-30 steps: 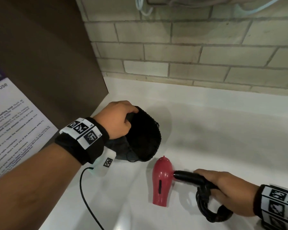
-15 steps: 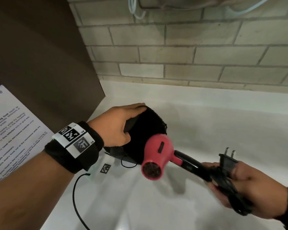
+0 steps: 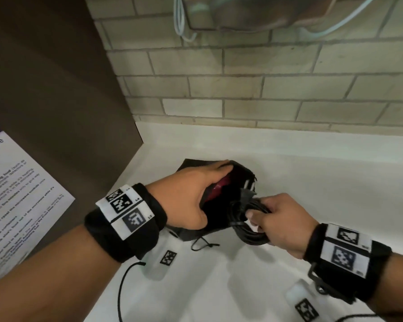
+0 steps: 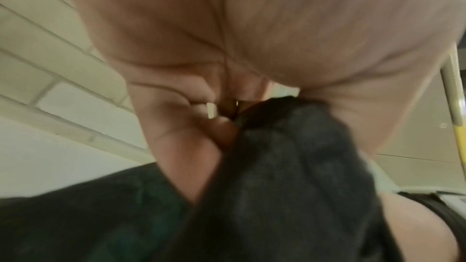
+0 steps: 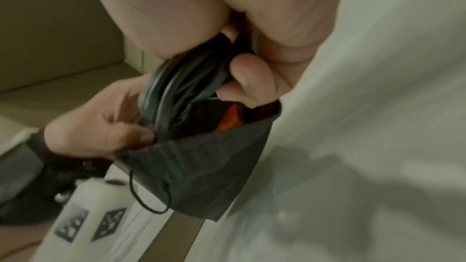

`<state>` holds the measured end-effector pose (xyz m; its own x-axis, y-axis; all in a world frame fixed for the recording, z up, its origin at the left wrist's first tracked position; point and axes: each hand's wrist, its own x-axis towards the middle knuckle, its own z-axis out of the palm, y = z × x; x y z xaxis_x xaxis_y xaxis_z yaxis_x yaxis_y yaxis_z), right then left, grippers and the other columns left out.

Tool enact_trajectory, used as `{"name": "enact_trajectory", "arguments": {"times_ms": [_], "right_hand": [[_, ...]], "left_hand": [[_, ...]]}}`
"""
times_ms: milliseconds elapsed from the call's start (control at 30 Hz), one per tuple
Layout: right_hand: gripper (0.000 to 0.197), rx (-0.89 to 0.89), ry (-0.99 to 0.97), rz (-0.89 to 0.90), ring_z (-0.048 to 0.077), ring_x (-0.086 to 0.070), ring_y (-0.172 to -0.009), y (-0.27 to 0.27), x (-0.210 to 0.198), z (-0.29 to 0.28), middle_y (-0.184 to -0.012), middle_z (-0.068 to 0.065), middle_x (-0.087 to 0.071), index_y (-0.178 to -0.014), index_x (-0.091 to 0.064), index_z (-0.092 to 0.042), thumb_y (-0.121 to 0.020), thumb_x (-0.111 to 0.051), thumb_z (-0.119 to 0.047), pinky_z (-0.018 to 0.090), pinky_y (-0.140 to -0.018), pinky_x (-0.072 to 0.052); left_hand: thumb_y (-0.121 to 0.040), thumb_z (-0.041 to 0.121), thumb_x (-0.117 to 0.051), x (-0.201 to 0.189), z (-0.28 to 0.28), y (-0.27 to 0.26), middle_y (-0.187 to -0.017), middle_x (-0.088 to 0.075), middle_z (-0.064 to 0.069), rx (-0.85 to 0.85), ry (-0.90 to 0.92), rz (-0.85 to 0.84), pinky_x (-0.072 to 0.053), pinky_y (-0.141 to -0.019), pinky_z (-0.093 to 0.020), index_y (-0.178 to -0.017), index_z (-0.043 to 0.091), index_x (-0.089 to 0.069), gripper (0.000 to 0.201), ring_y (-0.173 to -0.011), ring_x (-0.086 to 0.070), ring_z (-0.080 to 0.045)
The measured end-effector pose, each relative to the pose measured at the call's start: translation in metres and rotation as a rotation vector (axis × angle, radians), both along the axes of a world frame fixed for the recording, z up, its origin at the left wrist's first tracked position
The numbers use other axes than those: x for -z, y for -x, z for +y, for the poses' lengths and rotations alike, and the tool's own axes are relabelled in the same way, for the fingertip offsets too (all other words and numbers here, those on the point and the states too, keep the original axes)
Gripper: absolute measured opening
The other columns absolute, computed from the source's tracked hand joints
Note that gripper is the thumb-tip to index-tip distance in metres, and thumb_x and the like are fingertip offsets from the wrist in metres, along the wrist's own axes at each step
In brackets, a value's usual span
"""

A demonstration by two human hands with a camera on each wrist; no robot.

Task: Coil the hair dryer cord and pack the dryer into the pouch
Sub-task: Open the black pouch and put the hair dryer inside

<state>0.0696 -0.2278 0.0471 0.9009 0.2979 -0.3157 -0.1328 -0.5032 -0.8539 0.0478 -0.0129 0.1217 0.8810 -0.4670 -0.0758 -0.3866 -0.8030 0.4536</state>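
The black fabric pouch (image 3: 240,173) lies on the white counter, its mouth held wide by my left hand (image 3: 191,194), thumb and fingers gripping the rim. The red hair dryer (image 3: 219,190) sits mostly inside the pouch; only a strip of red shows. My right hand (image 3: 275,219) grips the coiled black cord (image 3: 249,233) at the pouch mouth, with the plug (image 3: 248,194) sticking up above the coil. In the right wrist view the cord coil (image 5: 181,85) goes into the pouch (image 5: 201,166) beside the red dryer (image 5: 230,119). The left wrist view shows my left hand (image 4: 219,127) pinching pouch fabric (image 4: 290,166).
A brick wall (image 3: 265,89) rises behind the counter (image 3: 312,182). A brown panel (image 3: 56,101) with a printed notice (image 3: 16,201) stands at the left. The pouch's drawstring (image 3: 203,245) trails on the counter. Wrist-camera cables (image 3: 123,289) hang under my forearms.
My right hand lifted the dryer off the counter and pushed it nose-first into the pouch. The coil and plug now sit at the pouch mouth. My left hand kept holding the pouch.
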Motion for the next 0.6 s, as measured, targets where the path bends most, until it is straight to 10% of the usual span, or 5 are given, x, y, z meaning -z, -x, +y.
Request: {"name": "enact_trajectory", "arguments": {"times_ms": [200, 300, 433, 600], "right_hand": [[0.028, -0.169, 0.362, -0.223, 0.032, -0.065, -0.104, -0.01, -0.024, 0.041, -0.11, 0.013, -0.07, -0.11, -0.065, -0.01, -0.084, -0.055, -0.018, 0.033, -0.081, -0.051], [0.067, -0.302, 1.127, -0.202, 0.05, -0.039, -0.133, 0.002, -0.031, 0.089, -0.145, 0.035, -0.037, -0.141, -0.027, 0.013, -0.089, -0.058, -0.018, 0.049, -0.108, -0.04], [0.086, -0.319, 1.555, 0.009, 0.06, -0.029, -0.133, 0.008, -0.03, 0.124, -0.134, 0.052, -0.028, -0.126, -0.014, 0.034, -0.062, -0.061, 0.001, 0.059, -0.108, -0.037], [0.06, -0.366, 1.478, 0.14, 0.053, -0.037, -0.13, -0.001, -0.015, 0.119, -0.107, 0.051, -0.042, -0.106, -0.03, 0.034, -0.081, -0.056, -0.013, 0.048, -0.109, -0.04]], "left_hand": [[-0.066, 0.012, -0.069, 0.009, -0.035, -0.008, -0.159, -0.02, 0.006, 0.049, -0.032, -0.017, -0.026, -0.114, -0.025, -0.151, 0.021, -0.02, 0.099, -0.142, -0.024, -0.006], [-0.065, 0.01, -0.069, 0.017, -0.049, -0.003, -0.16, -0.015, 0.008, 0.068, -0.061, 0.012, -0.026, -0.114, -0.026, -0.152, 0.022, -0.017, 0.102, -0.143, -0.02, -0.007], [-0.065, 0.009, -0.069, 0.031, -0.058, -0.002, -0.161, -0.015, 0.004, 0.096, 0.041, 0.069, -0.021, -0.116, -0.026, -0.151, 0.02, -0.019, 0.101, -0.145, -0.015, -0.005], [-0.062, 0.006, -0.067, 0.039, -0.043, -0.014, -0.159, -0.021, 0.005, 0.023, 0.068, 0.09, -0.026, -0.115, -0.027, -0.15, 0.022, -0.025, 0.099, -0.143, -0.023, -0.008]]}}
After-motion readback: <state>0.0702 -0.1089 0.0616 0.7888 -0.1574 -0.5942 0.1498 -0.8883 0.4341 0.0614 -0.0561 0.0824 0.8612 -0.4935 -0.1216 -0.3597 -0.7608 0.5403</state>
